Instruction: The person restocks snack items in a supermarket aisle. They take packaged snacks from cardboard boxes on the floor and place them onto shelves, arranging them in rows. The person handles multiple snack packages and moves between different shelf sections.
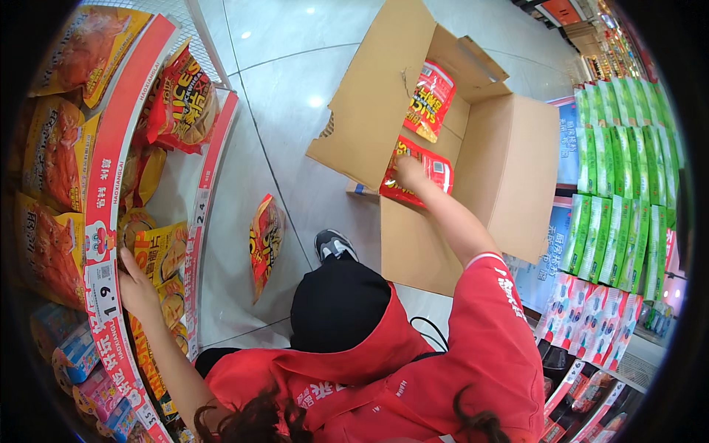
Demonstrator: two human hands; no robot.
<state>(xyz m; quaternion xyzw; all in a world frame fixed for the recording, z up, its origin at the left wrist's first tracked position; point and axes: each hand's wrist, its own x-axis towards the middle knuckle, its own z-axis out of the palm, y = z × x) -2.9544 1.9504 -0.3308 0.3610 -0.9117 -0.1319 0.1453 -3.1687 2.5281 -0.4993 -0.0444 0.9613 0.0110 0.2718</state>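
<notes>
My right hand (pixel 410 173) reaches into an open cardboard box (pixel 484 188) at upper centre, fingers curled on the lower red snack bag (pixel 432 177). A second red bag (pixel 430 103) lies above it in the box. My left hand (pixel 137 284) grips the inner side of the red-edged shelf rail (pixel 111 192) at left, beside yellow snack bags (pixel 162 251); some fingertips are hidden. A red bag (pixel 173 107) rests higher on the shelving, and another (pixel 266 240) lies on the pale tiled floor (pixel 273 133).
Orange-yellow packs (pixel 52 148) fill the far-left shelf. At right stand racks of green packets (pixel 613 236), toothbrush packs (pixel 583 317) and lower shelves of goods. My shoe (pixel 332 244) is planted on the floor between the shelving and the box, below my bent knee.
</notes>
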